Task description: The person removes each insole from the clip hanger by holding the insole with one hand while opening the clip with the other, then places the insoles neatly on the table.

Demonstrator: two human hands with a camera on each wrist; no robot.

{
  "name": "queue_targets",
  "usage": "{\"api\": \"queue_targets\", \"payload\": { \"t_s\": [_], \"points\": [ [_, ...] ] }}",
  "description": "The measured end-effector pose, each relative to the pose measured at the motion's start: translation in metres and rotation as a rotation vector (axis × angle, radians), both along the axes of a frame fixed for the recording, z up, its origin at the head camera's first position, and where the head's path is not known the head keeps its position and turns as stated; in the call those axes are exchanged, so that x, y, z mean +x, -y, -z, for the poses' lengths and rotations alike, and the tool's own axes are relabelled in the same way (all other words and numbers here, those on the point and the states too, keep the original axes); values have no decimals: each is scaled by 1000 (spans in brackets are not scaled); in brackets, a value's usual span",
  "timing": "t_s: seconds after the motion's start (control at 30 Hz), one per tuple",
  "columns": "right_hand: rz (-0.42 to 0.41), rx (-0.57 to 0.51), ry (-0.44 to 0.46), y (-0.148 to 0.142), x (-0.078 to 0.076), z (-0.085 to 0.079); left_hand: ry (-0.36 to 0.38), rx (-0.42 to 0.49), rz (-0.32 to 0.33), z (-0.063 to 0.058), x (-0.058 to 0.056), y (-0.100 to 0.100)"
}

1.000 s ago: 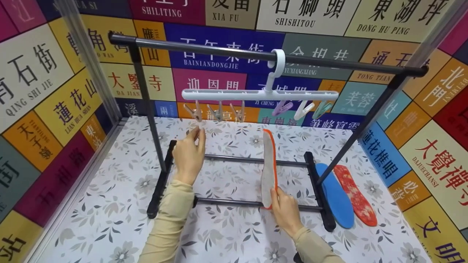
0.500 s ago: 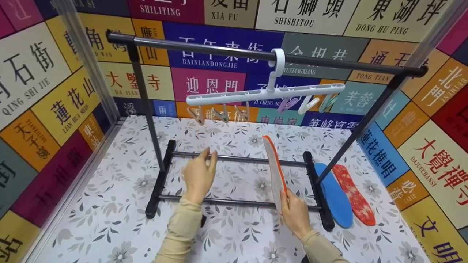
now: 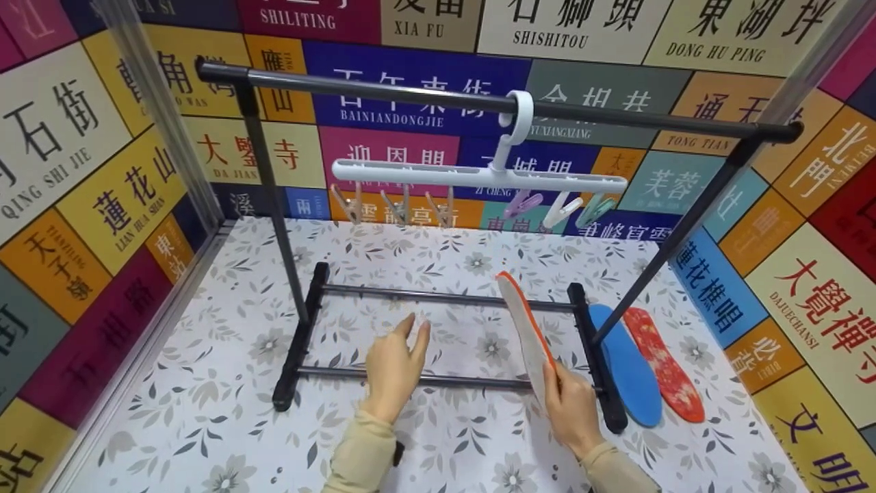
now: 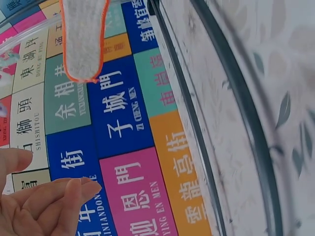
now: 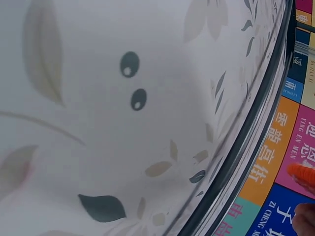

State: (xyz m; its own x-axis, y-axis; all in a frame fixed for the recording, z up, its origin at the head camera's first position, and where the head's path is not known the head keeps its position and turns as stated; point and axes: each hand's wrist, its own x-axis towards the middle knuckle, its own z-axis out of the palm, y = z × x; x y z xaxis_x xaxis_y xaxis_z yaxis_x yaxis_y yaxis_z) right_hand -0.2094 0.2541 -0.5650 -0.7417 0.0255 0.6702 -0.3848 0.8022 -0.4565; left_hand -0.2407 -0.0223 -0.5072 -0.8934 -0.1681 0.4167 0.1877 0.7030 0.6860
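Note:
My right hand (image 3: pixel 573 407) grips the near end of a shoe insole (image 3: pixel 525 335), which has a pale grey fuzzy face and an orange edge. The insole slants up and away over the rack's base bars. In the left wrist view the other end of the insole (image 4: pixel 83 42) hangs down from the top. My left hand (image 3: pixel 395 366) holds nothing, its thumb and fingers apart, left of the insole over the near base bar. The right wrist view catches just an orange bit of the insole (image 5: pixel 301 173) and a fingertip (image 5: pixel 305 219) at its right edge.
A black rack (image 3: pixel 383 85) carries a white hanger (image 3: pixel 479 174) with several small pegs, among them a purple peg (image 3: pixel 523 204). A blue insole (image 3: pixel 626 370) and a red patterned insole (image 3: pixel 665 366) lie right of the rack on the leaf-print cloth (image 3: pixel 233 438).
My left hand has come down from beside the leftmost peg, toward me and to the right. My right hand has drawn the insole nearer and rightward, tilting it. The hanger swings slightly.

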Motion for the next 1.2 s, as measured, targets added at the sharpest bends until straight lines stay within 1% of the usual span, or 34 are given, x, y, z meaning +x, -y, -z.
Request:
{"api": "queue_targets", "payload": {
  "t_s": [0.2,0.37,0.53,0.67,0.77,0.9,1.03,1.13,1.2],
  "points": [
    [28,2,60,-10,7,2,13,13,25,8,12,-12],
    [72,-6,107,-28,16,2,11,11,42,12,18,-21],
    [105,6,87,-49,29,4,-9,9,38,16,22,-25],
    [140,34,73,-67,41,5,4,10,44,20,25,-27],
    [170,49,38,-83,49,7,24,10,77,22,29,-26],
    [200,66,-37,-105,57,13,27,1,106,23,33,-26],
    [223,77,-78,-124,64,15,39,-13,91,25,35,-26],
    [252,82,-80,-136,69,16,59,-16,85,26,35,-27],
    [280,88,-79,-145,72,17,59,-18,86,26,36,-27]
  ]
}}
